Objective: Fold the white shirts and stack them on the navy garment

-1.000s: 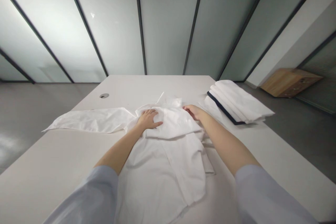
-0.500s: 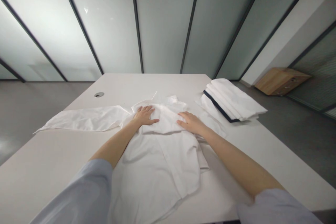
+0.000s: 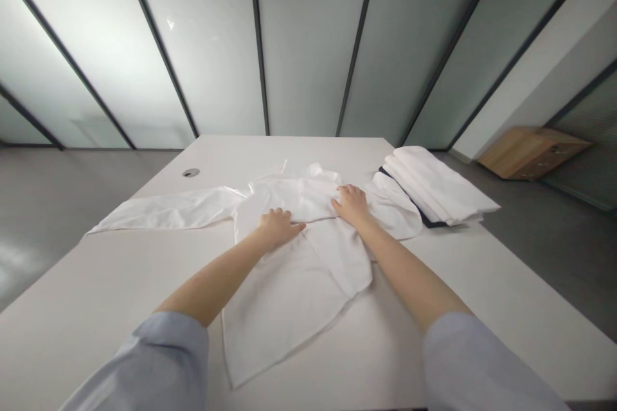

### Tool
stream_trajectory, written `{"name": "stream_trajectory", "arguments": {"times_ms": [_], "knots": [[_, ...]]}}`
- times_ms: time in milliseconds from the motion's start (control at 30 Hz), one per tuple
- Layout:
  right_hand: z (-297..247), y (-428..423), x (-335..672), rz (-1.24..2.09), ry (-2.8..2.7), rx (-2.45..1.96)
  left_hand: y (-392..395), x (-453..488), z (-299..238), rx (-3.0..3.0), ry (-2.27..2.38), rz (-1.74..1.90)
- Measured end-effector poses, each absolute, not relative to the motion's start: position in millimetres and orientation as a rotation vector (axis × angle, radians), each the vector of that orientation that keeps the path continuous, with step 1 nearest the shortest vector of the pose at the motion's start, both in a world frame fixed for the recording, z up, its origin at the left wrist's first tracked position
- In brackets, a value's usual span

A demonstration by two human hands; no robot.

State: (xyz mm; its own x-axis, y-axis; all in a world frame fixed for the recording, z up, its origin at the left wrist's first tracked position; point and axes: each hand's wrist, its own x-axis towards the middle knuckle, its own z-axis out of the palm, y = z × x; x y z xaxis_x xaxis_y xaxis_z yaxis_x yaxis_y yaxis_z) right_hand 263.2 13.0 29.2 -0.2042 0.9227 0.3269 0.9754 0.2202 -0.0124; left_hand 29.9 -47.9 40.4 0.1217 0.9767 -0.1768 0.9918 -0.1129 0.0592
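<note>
A white shirt (image 3: 299, 270) lies spread on the white table (image 3: 120, 308), one sleeve (image 3: 164, 210) stretched out to the left. My left hand (image 3: 278, 226) rests on the shirt's upper middle, fingers bent and pressed into the cloth. My right hand (image 3: 351, 203) lies on the bunched cloth near the collar, fingers flat and slightly spread. Both forearms are bare, with light blue sleeves pushed up at the bottom of the view.
A stack of folded white clothes (image 3: 438, 186) with a dark edge sits at the table's right rear. A round cable hole (image 3: 191, 173) is at the left rear. Frosted glass panels stand behind, and a wooden cabinet (image 3: 530, 151) stands on the floor at right.
The shirt has shifted away from me and turned, its hem now angled to the lower left. My left hand moved nearer, and my right hand went back up toward the collar.
</note>
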Motion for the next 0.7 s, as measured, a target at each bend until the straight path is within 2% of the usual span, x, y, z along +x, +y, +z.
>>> {"name": "stream_trajectory", "arguments": {"times_ms": [233,433,633,700], "knots": [[17,-47,258,-0.082,-2.633,-1.35,-20,6,19,2.17,2.157,-0.101],[6,-106,271,-0.014,-2.694,-1.457,8,-4,23,2.1,2.11,-0.145],[41,-140,268,0.466,-2.765,-1.187,16,-9,21,2.057,2.076,-0.051],[40,-133,266,0.518,-2.667,-1.191,11,-10,14,2.122,2.096,-0.012]]}}
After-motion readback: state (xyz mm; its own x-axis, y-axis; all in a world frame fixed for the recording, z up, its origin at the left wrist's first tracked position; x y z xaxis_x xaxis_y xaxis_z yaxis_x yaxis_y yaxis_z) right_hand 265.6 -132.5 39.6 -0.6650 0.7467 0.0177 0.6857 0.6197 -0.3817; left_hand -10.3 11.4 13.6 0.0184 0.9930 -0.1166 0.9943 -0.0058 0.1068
